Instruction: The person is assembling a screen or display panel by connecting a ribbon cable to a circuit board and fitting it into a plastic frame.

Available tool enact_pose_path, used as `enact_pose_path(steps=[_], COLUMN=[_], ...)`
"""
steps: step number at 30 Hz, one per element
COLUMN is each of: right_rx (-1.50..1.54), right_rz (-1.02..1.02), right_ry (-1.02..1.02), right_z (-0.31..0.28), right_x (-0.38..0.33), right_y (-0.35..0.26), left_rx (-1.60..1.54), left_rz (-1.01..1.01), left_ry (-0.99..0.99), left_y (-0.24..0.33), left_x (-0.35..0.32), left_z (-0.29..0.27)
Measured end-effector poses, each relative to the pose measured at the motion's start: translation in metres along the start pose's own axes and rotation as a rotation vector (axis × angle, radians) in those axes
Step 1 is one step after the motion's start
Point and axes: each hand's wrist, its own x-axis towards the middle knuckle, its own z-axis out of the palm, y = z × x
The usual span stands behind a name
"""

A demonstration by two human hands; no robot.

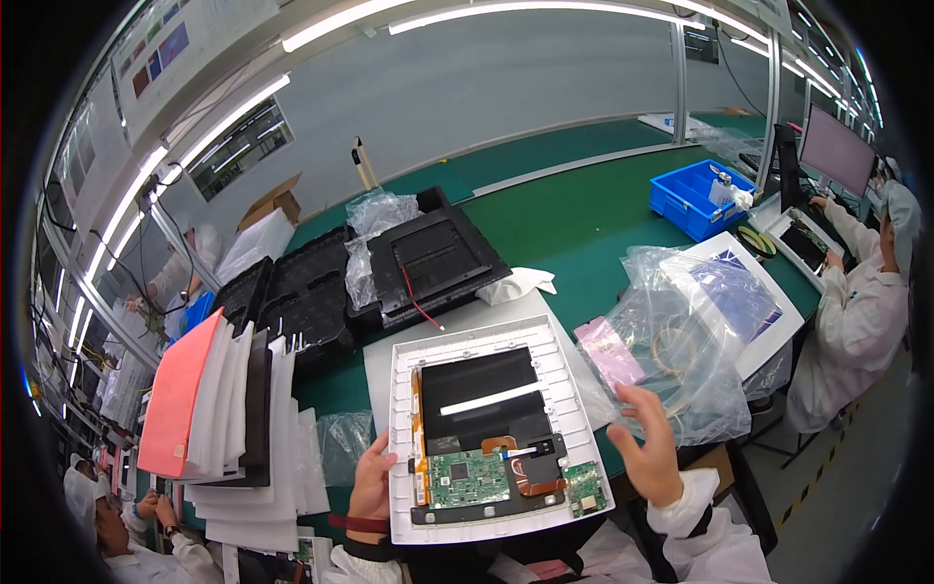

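A white plastic housing with a display panel's back and circuit boards in it [501, 336] lies tilted before me at the bench's near edge. Inside sit a black panel [477, 375], a larger green circuit board [467, 479] at the lower left and a smaller board [586, 490] at the lower right. My left hand [372, 487], with a dark red band at the wrist, grips the housing's left edge; some of its fingers are hidden. My right hand [647, 453] is raised off the right side, fingers apart and holding nothing, near a pink sheet [610, 352] under clear plastic.
Black moulded trays [438, 248] stand behind the housing, with a red cable [418, 300]. Foam sheets and a red folder [182, 394] are stacked left. A clear bag [696, 389] and a blue bin [681, 200] are at right. Co-workers [861, 302] sit at both sides.
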Motion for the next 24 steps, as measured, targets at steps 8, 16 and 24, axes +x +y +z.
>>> enact_pose_path(steps=[8,16,24], right_rx=[0.917,1.07,1.148], right_rz=[0.791,0.77,0.686], right_ry=[-0.611,-0.327,-0.209], right_z=[0.002,0.025,0.073], right_x=[0.022,-0.009,-0.023], right_y=[0.035,0.017,0.007], left_rx=[0.062,-0.213,0.115], left_rz=[-0.124,-0.036,-0.026], left_ry=[-0.069,0.319,0.271], left_y=[0.009,0.002,-0.017], left_x=[0.005,-0.014,-0.023], left_z=[-0.005,-0.022,-0.002])
